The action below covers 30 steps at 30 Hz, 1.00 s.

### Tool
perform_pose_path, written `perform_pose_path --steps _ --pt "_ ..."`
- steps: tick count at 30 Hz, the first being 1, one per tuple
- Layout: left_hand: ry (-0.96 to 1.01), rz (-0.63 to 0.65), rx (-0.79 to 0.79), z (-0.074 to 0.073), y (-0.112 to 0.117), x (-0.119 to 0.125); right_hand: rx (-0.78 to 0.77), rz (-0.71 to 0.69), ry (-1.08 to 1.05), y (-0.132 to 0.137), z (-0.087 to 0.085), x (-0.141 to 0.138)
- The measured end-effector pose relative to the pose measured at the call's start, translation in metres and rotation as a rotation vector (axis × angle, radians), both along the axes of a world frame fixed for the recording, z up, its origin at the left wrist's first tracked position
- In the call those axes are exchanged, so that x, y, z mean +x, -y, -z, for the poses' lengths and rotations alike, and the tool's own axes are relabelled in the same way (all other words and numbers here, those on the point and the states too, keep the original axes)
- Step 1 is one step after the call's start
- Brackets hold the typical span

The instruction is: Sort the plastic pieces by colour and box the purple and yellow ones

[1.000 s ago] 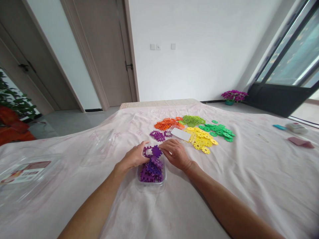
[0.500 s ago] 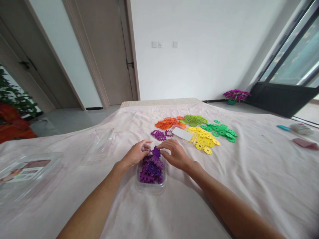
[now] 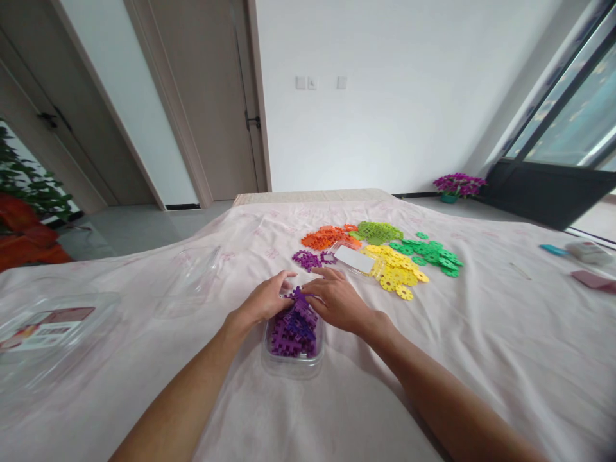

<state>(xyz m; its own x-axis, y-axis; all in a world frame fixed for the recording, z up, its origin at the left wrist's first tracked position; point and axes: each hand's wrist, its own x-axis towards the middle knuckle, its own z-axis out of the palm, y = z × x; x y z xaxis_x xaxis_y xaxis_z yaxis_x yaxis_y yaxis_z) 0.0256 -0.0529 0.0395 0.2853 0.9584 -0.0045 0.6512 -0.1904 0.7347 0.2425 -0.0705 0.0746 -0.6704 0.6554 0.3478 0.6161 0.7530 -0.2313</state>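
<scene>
Over the tub (image 3: 292, 368), the left hand (image 3: 266, 298) is gaping, the right hand (image 3: 341, 299) (grip unclear) touching seemingly light, stiff, edge-pinchable pieces (image 3: 294, 328).

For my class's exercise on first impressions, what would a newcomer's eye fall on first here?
Most likely the bright orange pieces, lime pieces, green pieces and yellow pieces toward the far end of the pale cloth. Next, perhaps, the purple pieces heaped in a clear container at lower middle, with the left hand and right hand at its far end.
</scene>
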Motion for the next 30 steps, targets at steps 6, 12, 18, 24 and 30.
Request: perform_pose_path --steps 6,12,18,24,30 --pt "0.041 -0.015 0.002 0.009 -0.005 -0.001 0.05 0.029 0.05 0.004 -0.005 -0.003" --pt "0.004 -0.045 0.002 0.007 -0.003 0.002 -0.022 -0.053 0.171 -0.003 0.002 -0.002" --pt "0.045 -0.033 -0.024 0.006 -0.003 0.003 -0.076 -0.003 0.061 0.001 -0.009 -0.001" --pt "0.259 0.174 -0.307 -0.023 0.003 -0.015 -0.161 0.029 0.11 0.023 -0.03 -0.003" --pt "0.029 0.339 -0.18 -0.042 0.012 -0.026 -0.143 0.042 0.165 0.025 -0.024 -0.007"
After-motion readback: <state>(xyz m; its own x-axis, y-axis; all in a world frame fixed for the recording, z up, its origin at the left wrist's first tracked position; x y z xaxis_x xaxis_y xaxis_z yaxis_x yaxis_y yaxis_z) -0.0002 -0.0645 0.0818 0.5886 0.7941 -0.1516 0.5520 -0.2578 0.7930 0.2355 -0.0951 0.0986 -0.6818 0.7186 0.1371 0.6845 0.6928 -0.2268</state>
